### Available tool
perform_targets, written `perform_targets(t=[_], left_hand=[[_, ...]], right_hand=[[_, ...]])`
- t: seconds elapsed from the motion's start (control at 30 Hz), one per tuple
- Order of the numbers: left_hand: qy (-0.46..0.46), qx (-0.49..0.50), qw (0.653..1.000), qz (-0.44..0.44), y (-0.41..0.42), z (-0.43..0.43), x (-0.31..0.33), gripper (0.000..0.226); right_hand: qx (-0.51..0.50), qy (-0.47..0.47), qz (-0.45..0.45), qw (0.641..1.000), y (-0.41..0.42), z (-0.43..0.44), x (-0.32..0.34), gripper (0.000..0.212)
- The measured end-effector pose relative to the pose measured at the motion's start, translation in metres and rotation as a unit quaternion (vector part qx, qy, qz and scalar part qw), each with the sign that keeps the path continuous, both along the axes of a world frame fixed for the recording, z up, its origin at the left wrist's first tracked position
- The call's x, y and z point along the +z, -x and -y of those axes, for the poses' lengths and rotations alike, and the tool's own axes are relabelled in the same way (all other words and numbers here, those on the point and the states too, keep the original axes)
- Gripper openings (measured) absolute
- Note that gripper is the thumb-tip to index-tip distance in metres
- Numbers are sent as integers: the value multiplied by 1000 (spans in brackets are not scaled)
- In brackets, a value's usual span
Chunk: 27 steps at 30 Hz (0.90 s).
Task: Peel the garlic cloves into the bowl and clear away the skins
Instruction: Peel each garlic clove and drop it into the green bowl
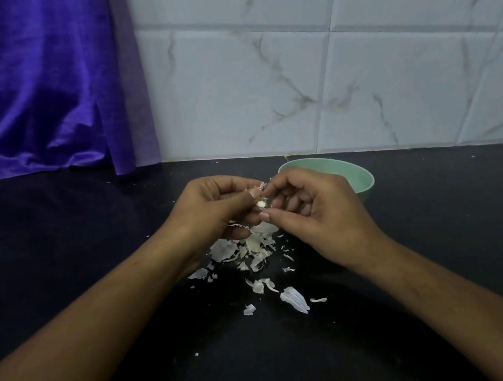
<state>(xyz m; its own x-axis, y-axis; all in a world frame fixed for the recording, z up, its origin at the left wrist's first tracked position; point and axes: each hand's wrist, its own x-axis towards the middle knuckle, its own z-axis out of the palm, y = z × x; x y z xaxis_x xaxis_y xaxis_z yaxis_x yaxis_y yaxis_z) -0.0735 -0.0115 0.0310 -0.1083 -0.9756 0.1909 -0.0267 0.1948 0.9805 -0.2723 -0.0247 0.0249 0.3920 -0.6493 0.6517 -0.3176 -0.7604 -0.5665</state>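
Note:
A small garlic clove [261, 203] is held between both hands above the black counter. My left hand [213, 210] pinches it from the left, and my right hand [310, 210] pinches it from the right, with bits of papery skin at my fingertips. Behind my right hand sits a pale green bowl [358, 176]; its contents are hidden. A heap of white garlic skins [250, 247] lies on the counter just under my hands, and loose pieces [294, 298] trail toward me.
The black counter [86, 253] runs to a white marble-patterned tile wall [321, 60] at the back. A purple cloth [24, 89] hangs at the back left, reaching the counter. Tiny skin flecks dot the surface.

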Motion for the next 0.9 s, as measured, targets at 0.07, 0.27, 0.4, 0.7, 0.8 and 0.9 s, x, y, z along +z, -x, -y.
perform_targets(t=[0.07,0.27,0.4,0.7,0.8,0.9], left_hand=[[10,-2,1000,15,2,0,-1,21],[69,0,994,85,4,0,-3,24],[108,8,986,124,2,-2,0,20],[171,77,929,318,-10,0,6,15],[189,102,903,371,-15,3,5,35],[200,92,909,353,-13,2,5,15]], right_hand=[[-8,-3,-2,1000,1,2,-1,20],[-25,-23,11,999,-2,1,-2,7],[7,-109,66,992,-2,-1,0,4],[29,-171,152,973,4,3,7,15],[22,-163,124,979,4,4,4,17],[21,-171,112,979,3,5,4,14]])
